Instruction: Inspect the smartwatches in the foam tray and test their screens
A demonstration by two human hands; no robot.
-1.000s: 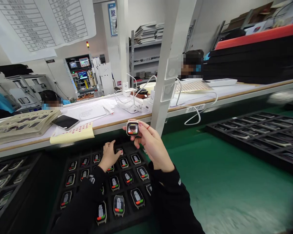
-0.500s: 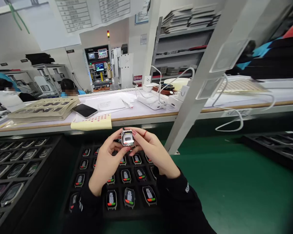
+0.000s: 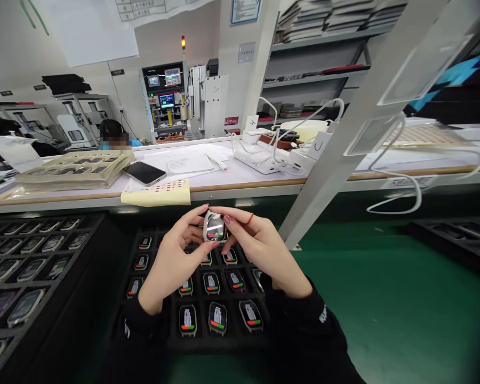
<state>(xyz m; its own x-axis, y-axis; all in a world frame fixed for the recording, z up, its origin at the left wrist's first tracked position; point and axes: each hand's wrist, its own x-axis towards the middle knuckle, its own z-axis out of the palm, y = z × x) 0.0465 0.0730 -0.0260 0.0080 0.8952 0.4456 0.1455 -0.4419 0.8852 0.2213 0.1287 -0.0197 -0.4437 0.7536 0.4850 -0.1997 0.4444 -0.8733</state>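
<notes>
**Both hands close on one watch body above a full tray**

At a green-matted bench, a person's left hand and right hand pinch a small square silver-cased watch body between closed fingertips. They hold it from either side, just above the far rows of a black pocketed tray. Beneath the wrists, watch units with lit screens sit in their pockets row on row, and the one in hand is the only unit seen lifted out, so most of this tray appears yet to be handled. A second black tray, to the left, holds units with dark screens.
</notes>
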